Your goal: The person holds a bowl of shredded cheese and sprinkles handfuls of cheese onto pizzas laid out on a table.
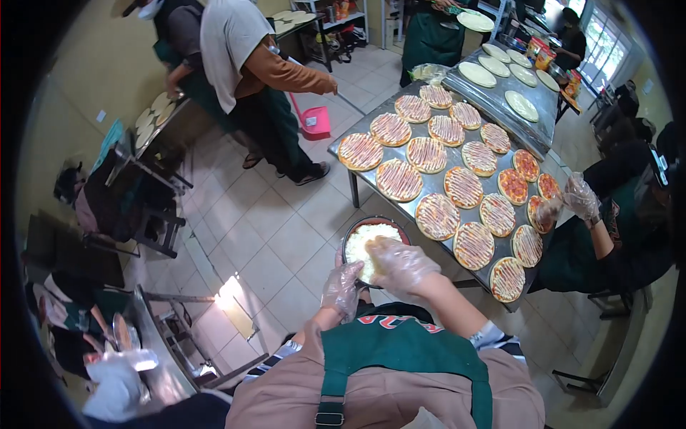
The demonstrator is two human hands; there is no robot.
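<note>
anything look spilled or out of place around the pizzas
Nothing stands out: the pizzas lie flat on the metal table, and the gloved left hand holds the bowl of shredded cheese; I see no spill.

Pink dustpan near person in brown sleeve; tiled floor; dark stool left; bright window upper right.

Twenty topped pizzas; seven pale bases on farther table; one held bowl; one pink dustpan.

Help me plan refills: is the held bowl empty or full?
Not empty: white food lies in the bowl. Whether it's full, I cannot tell; the right hand hides part.
</note>
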